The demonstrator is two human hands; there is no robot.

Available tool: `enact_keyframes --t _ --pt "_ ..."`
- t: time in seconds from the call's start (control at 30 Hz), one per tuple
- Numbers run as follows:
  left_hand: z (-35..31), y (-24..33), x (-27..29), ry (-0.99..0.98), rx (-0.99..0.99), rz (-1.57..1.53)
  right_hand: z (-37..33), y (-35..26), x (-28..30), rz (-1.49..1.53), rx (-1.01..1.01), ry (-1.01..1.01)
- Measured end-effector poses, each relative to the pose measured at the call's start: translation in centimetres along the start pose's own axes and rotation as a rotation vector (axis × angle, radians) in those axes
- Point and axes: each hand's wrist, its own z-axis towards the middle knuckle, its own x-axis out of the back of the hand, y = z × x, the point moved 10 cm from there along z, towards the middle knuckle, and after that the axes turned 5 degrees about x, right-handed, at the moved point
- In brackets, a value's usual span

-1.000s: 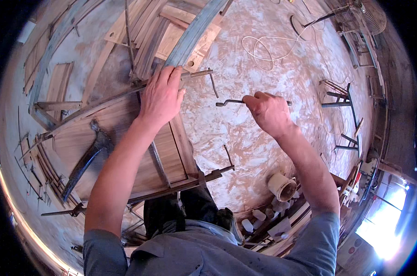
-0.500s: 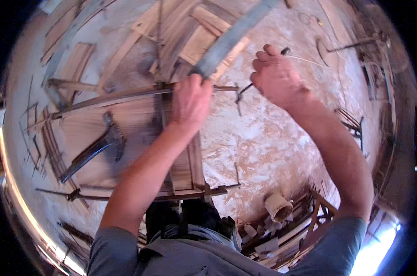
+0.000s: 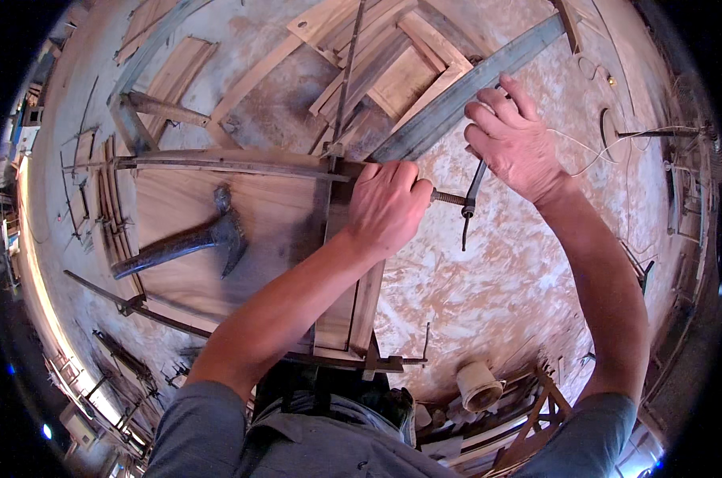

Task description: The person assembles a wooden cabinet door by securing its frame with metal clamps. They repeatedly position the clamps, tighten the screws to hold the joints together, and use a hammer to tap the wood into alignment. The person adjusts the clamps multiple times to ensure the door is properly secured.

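A wooden panel (image 3: 170, 203) lies in front of me, with bar clamps across its far and near edges. My left hand (image 3: 389, 203) is closed round the right end of the far bar clamp (image 3: 241, 166), where its threaded screw (image 3: 448, 197) sticks out. In my right hand (image 3: 512, 143) is a slim dark metal bar (image 3: 477, 183), its lower end against the outer end of the screw. The fingers are curled round the bar and hide its middle. A hammer (image 3: 178, 245) with a dark handle rests on the panel. Nearer me runs a second bar clamp (image 3: 170, 319).
Beyond the panel lie wooden frames (image 3: 432, 56) and a long grey-blue board (image 3: 472, 88). Another clamp bar (image 3: 346, 80) stretches away from the far edge. A pale bucket-like container (image 3: 479, 386) stands at the lower right beside scrap wood. Thin white cord (image 3: 588, 147) trails on the floor.
My right hand has brought the metal bar onto the screw's end, where it was held away before. My left hand stays at the clamp's end. The whole view has shifted.
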Motion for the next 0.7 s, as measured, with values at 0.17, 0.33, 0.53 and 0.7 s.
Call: enact_keyframes --t 0.17,0.33,0.53,0.7 --pt "-0.6 0.5 0.0 -0.014 -0.012 -0.018 -0.7 -0.4 -0.3 0.063 0.057 0.063" --pt "-0.9 0.6 -0.1 0.024 -0.044 0.01 -1.2 0.4 -1.3 0.219 0.034 0.114" --pt "-1.6 1.2 -0.1 -0.018 -0.044 -0.02 -4.6 1.2 -4.7 0.345 -0.187 0.208" --pt "-1.8 1.4 -0.1 -0.033 -0.049 -0.02 -7.3 1.9 -5.7 0.397 -0.346 0.281"
